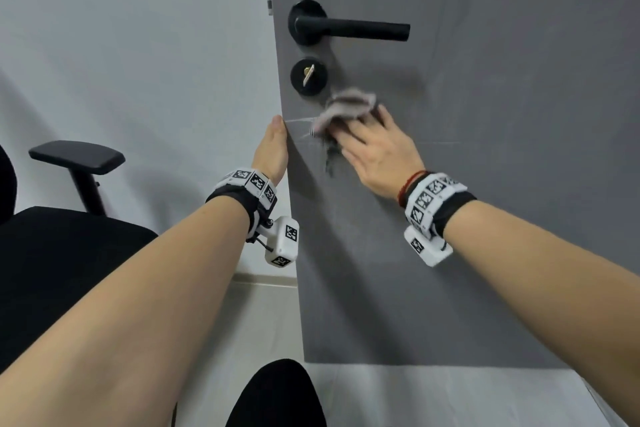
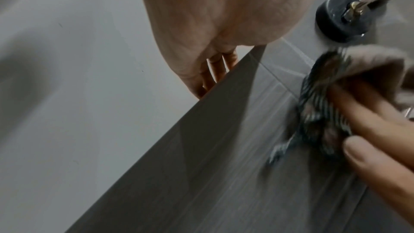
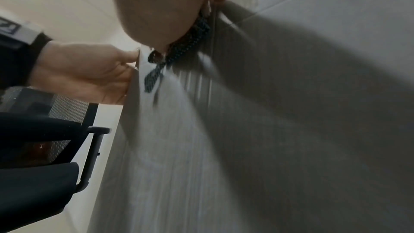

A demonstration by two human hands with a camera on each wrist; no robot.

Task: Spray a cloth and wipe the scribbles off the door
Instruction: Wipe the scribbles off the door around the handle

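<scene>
On my head cam: right hand (image 1: 375,152) flat on the grey door (image 1: 485,184), fingers spread and fairly straight, pressing the cloth (image 1: 346,107) against the panel. Cloth is bunched, beige w/ a dark striped part hanging below the fingers; it sits under and ahead of the fingertips, just below the round black lock (image 1: 309,75) w/ a key in it, and well under the black door handle (image 1: 349,26). Cloth and right hand are motion-blurred in all 3 views.

Left hand (image 1: 272,146) is at the door's left edge, level w/ the cloth and near it but not touching it. Thumb lies along the front edge; left wrist cam shows the fingers (image 2: 215,70) going round behind the edge, so it's holding the door by its edge. Right wrist cam agrees: left hand (image 3: 89,72) clamped on the edge, striped cloth end (image 3: 154,75) dangling just beside it.

Thin pale streaks on the door (image 1: 298,121) btwn left thumb and cloth; can't tell if wet marks or scribble. No clear scribbles readable elsewhere, too blurry.

Bkgd: black office chair (image 1: 69,236) w/ armrest to the left, pale wall (image 1: 138,45) behind it, light floor (image 1: 415,399) under the door. Both wrists carry marker bands and white cam units.
</scene>
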